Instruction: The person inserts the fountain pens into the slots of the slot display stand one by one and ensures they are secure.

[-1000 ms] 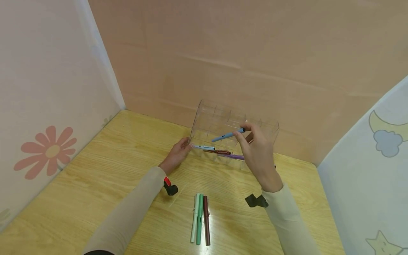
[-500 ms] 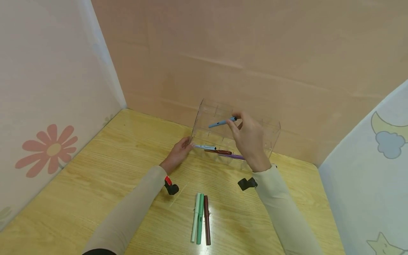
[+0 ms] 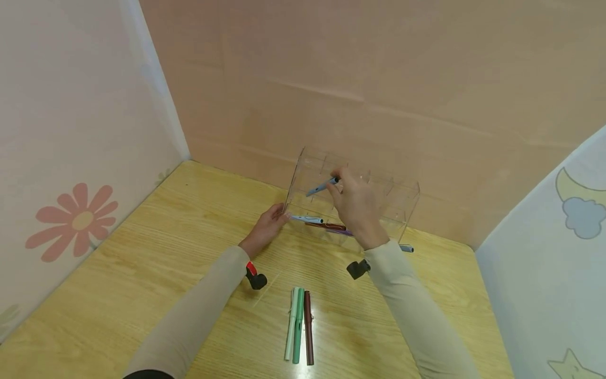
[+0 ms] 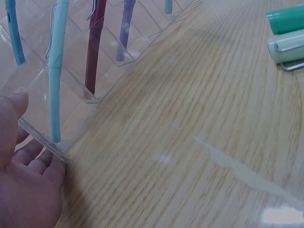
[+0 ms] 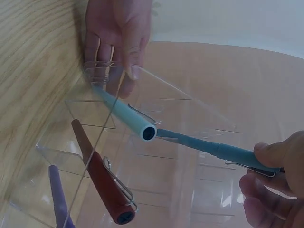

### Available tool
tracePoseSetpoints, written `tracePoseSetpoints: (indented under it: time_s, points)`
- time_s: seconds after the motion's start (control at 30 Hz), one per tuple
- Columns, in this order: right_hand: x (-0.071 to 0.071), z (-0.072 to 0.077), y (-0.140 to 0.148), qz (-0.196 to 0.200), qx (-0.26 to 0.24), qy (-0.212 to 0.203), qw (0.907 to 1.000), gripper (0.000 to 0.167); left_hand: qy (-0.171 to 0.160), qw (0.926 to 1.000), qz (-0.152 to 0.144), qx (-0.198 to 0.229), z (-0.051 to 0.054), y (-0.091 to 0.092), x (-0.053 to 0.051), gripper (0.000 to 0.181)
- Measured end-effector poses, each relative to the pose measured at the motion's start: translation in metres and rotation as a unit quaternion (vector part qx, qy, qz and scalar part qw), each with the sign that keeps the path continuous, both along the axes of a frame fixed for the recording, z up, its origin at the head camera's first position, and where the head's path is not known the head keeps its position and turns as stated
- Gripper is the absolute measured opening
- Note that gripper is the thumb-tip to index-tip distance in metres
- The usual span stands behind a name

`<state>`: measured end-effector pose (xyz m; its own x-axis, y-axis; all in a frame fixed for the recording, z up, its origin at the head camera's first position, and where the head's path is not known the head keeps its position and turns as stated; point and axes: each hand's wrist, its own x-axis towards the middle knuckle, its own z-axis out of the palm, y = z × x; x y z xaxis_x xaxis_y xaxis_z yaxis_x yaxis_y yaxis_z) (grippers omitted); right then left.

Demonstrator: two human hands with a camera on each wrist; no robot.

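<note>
Gripped in left hand (image 3: 266, 229), by left end: clear rack (image 3: 294, 179). Pinched in right hand (image 3: 357, 210), above lowest row, not yet racked: blue pen (image 3: 322, 187). Already racked: pale-blue pen (image 3: 306, 219), red-brown pen (image 3: 329, 226), purple pen (image 3: 342, 231), steel-blue pen (image 3: 406, 248). Unracked, on table (image 3: 379, 342): mint pen (image 3: 291, 326), green pen (image 3: 298, 326), maroon pen (image 3: 309, 329).

Beige sleeves (image 3: 416, 310); black wrist cameras (image 3: 357, 269), left with red patch (image 3: 251, 268).

Blue pen (image 3: 322, 187) slants, pinched; clear rack (image 3: 294, 178) holds other pens (image 3: 306, 219).
</note>
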<state>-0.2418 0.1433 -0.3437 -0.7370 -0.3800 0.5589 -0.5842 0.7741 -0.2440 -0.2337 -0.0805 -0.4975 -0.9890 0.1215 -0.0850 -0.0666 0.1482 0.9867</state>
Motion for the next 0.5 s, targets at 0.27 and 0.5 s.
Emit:
tracePoseSetpoints:
  time_s: [0.27, 0.5]
  points:
    - [-0.008, -0.011, -0.008, 0.032, 0.007, 0.005, 0.9995, 0.024, 0.005, 1.0000, -0.001, -0.007, 0.003, 0.000, 0.004, 0.060]
    - [-0.011, -0.018, -0.010, 0.038, 0.021, 0.034, 0.9985, 0.021, 0.000, 1.0000, -0.006, 0.001, 0.001, 0.000, 0.005, 0.059]
